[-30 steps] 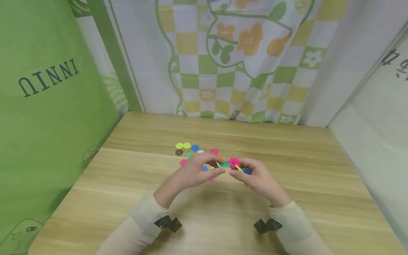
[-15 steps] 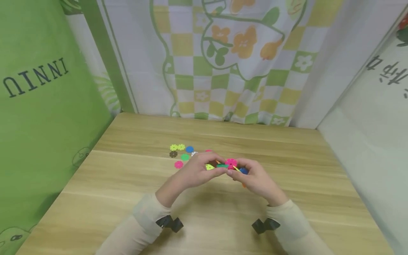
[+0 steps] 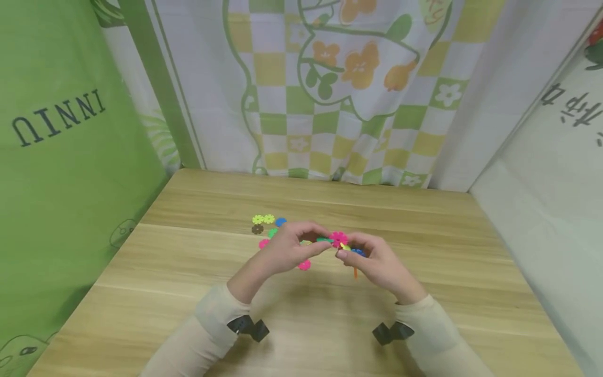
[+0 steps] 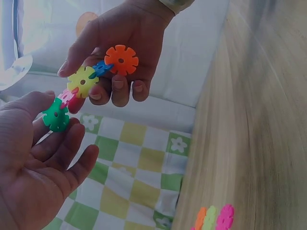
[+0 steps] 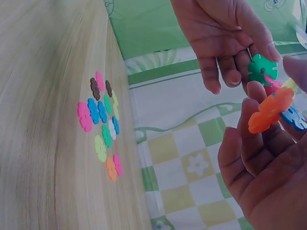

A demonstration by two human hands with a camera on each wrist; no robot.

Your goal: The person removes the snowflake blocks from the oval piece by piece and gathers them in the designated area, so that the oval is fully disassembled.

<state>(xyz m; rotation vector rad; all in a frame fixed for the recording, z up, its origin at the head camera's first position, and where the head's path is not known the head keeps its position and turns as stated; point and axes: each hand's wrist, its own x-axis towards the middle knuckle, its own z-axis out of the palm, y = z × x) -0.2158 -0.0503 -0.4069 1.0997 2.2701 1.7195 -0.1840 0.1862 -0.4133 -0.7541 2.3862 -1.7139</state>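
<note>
A short chain of interlocking flower-shaped plastic discs is held between both hands, above the table. My left hand (image 3: 289, 248) pinches the green disc (image 4: 56, 116) at one end between thumb and fingers. Slotted into it is a pink disc (image 3: 338, 240), seen in the gap between the hands. My right hand (image 3: 383, 262) grips the yellow disc (image 4: 83, 82) in the middle with thumb and forefinger. A blue disc (image 4: 101, 68) and an orange disc (image 4: 121, 60) continue the chain in front of the right fingers and palm.
Loose discs of several colours lie on the wooden table (image 3: 212, 262), among them a brown disc (image 3: 257, 229) and a pink one near the left hand. My left hand hides part of this group in the head view. A patterned curtain (image 3: 325, 125) hangs behind the table.
The fingertips met half a second ago and are now slightly apart. The chain has turned, its orange end now pointing down below the right hand. A loose pink disc shows again under the left hand.
</note>
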